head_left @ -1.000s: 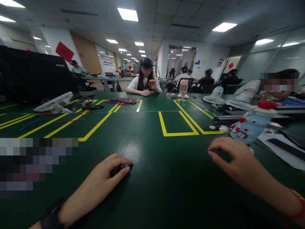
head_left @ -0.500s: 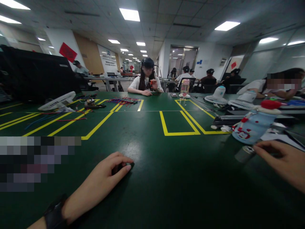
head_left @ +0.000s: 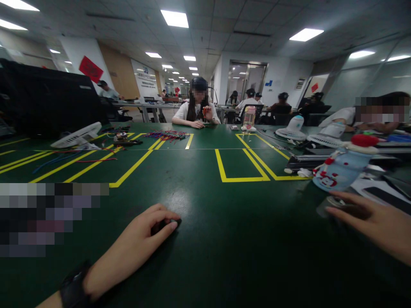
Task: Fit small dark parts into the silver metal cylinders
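My left hand (head_left: 150, 233) rests low over the green table, thumb and forefinger brought close together. A small dark thing (head_left: 179, 222) shows at their tips, too little of it visible to name. At the right, my right hand (head_left: 380, 222) has its thumb on the near side and its forefinger on the far side of a small grey cylinder (head_left: 323, 208), which stands on the table and is blurred. Part of the cylinder is hidden by the fingers. Just behind it is a light blue snowman-patterned bottle (head_left: 342, 169) with a red top.
Yellow tape (head_left: 244, 179) marks the green table (head_left: 205, 248). Loose wires (head_left: 167, 136) and a white fan (head_left: 77, 137) lie at the back left, beside a black monitor (head_left: 48, 102). More fans (head_left: 290, 128) and metal bars (head_left: 308, 161) are at right. A person (head_left: 197, 109) sits opposite.
My right hand has shifted left; its thumb and forefinger, together at the cylinder's right edge before, now reach either side of it. The left hand stays put.
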### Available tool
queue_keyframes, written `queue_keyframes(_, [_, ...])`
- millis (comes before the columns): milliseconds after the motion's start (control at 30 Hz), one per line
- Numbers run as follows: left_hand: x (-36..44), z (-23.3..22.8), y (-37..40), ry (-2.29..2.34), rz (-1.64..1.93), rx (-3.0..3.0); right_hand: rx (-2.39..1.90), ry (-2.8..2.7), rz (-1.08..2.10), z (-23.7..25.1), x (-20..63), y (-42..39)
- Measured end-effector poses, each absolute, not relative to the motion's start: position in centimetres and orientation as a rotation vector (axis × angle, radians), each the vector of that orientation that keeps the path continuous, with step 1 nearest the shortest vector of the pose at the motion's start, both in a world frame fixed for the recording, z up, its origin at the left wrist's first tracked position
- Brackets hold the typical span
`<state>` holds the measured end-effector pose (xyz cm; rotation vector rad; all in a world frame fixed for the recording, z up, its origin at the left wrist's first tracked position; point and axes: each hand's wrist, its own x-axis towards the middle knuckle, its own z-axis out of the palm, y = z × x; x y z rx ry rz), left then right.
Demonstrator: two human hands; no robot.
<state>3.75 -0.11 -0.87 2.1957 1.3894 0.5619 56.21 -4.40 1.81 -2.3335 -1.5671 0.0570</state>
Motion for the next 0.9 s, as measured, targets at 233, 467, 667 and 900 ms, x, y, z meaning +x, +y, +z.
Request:
queue_keyframes(233, [4.2,-0.8,-0.1,1.381,0.570,2.200,-1.749,-2.057,0.103,3.3,44.9,-4.0])
queue_keyframes(467, [4.1,-0.4,-0.2,1.383,0.567,2.227,-1.151,-2.345,0.504,2.6,32.1,-4.1])
queue_keyframes(667, [8.7,2.2,-1.2,1.262,0.749,2.266,-1.268,-2.116,0.651,0.4,32.1,-3.7])
queue_keyframes(900, [12.9,4.3,-1.4,1.134,0.892,2.297,-1.223,-2.100,0.704,0.8,32.4,-3.7])
